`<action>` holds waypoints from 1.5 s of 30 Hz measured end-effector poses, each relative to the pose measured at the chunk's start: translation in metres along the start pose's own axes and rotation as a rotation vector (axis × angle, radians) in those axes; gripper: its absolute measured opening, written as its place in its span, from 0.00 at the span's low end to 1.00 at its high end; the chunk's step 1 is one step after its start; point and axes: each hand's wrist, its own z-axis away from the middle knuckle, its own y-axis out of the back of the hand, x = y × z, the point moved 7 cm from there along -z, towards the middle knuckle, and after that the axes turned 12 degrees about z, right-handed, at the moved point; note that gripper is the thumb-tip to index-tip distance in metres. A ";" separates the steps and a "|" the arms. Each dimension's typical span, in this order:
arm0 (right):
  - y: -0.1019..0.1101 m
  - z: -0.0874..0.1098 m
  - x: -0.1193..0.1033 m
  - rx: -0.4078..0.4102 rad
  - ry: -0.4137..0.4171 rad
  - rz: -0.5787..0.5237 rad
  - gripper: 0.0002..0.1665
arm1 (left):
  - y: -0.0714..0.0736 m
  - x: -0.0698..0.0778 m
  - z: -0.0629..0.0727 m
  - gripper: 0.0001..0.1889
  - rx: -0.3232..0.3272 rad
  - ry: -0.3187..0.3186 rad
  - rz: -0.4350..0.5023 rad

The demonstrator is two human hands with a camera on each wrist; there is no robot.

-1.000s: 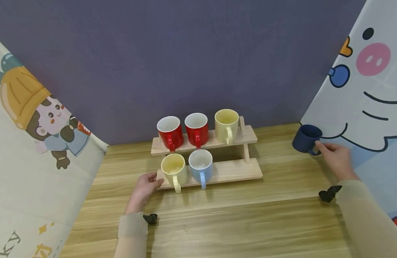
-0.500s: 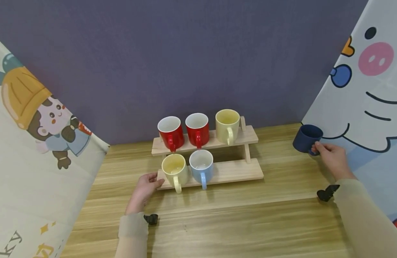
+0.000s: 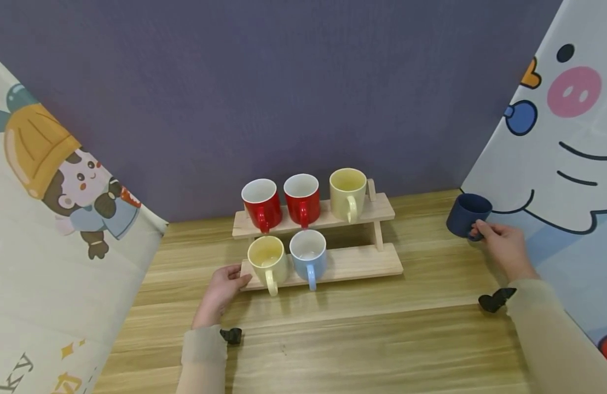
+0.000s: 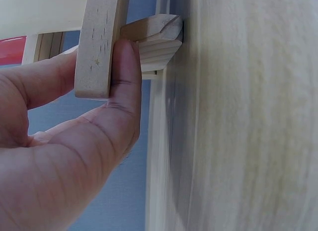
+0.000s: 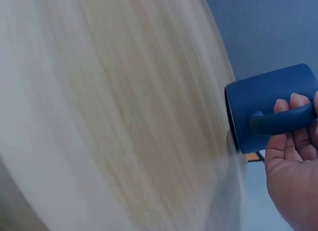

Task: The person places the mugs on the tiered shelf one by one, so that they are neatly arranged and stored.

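Observation:
At the right of the head view, my right hand (image 3: 505,246) grips the handle of a dark blue mug (image 3: 464,218). In the right wrist view, fingers curl through the mug's handle (image 5: 283,121), its base close to the tabletop. My left hand (image 3: 221,290) pinches the left end of the lower board of a two-tier wooden rack (image 3: 362,261); the left wrist view shows thumb and fingers on either face of the board end (image 4: 94,52). On the lower tier stand a yellow mug (image 3: 271,268) and a light blue mug (image 3: 305,262).
Two red mugs, a left one (image 3: 265,210) and a right one (image 3: 303,205), stand on the upper tier beside another yellow mug (image 3: 344,200). A dark wall (image 3: 303,82) rises behind the wooden table (image 3: 357,339). Cartoon-printed panels flank the left (image 3: 62,273) and right (image 3: 579,164).
My right hand has shifted slightly left around the dark blue mug's handle, which has turned toward the front. My left hand and the rack have stayed in place.

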 end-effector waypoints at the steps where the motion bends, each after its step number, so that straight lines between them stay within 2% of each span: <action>1: -0.002 0.001 0.000 -0.002 -0.008 0.001 0.38 | 0.000 0.000 0.000 0.28 -0.003 -0.003 0.000; 6: -0.010 0.008 -0.005 -0.001 -0.046 -0.061 0.37 | -0.001 0.001 0.001 0.28 0.000 -0.006 -0.007; 11: -0.014 0.021 -0.019 0.016 -0.044 -0.141 0.34 | -0.001 0.000 -0.002 0.27 0.008 -0.006 -0.007; 19: -0.015 0.054 -0.054 0.028 0.001 -0.111 0.36 | -0.001 0.000 -0.002 0.27 0.007 -0.008 0.002; 27: -0.019 0.084 -0.086 0.075 0.081 -0.293 0.29 | -0.001 -0.002 -0.002 0.27 -0.001 -0.002 0.013; 28: -0.019 0.089 -0.089 0.086 0.084 -0.290 0.29 | -0.001 -0.002 -0.001 0.27 -0.002 -0.002 0.013; 33: -0.020 0.111 -0.109 0.135 0.076 -0.122 0.29 | -0.002 -0.001 0.000 0.28 -0.002 -0.006 0.013; 35: -0.022 0.119 -0.117 0.149 0.075 -0.102 0.28 | -0.002 -0.001 0.001 0.28 -0.001 -0.005 0.014; 40: -0.033 0.137 -0.132 0.172 0.073 -0.344 0.21 | -0.002 -0.001 0.001 0.27 0.001 -0.003 0.023; 42: -0.040 0.144 -0.137 0.175 0.066 -0.407 0.19 | -0.002 0.000 0.001 0.28 -0.002 -0.005 0.021; 45: -0.050 0.153 -0.144 0.169 0.063 -0.335 0.19 | -0.001 0.000 0.001 0.28 -0.003 -0.006 0.017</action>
